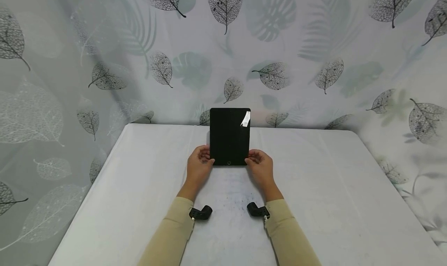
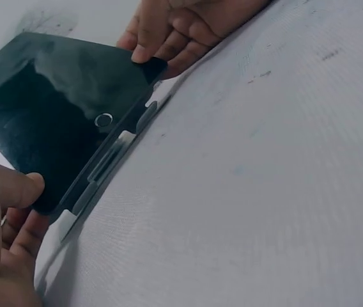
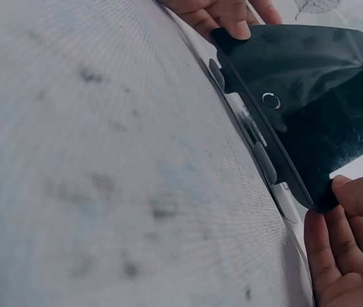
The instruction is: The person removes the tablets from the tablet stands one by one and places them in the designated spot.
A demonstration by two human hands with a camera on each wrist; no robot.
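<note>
No legible text — tablet [image 1: 229, 136] included.

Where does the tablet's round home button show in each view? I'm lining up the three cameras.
Head: home button at centre, on the tablet's bottom edge between both hands.
Left wrist: home button upper left.
Right wrist: home button upper right.
Shared landmark: the white holder under that edge.

L hand [image 1: 198, 166] & R hand [image 1: 260, 166] fwd, fingers curled in pinch grip

White table [image 1: 139, 204] spread across the near scene, faintly smudged at its middle. Behind and along both sides, pale curtain [image 1: 314, 45] printed with grey skeleton leaves.
</note>
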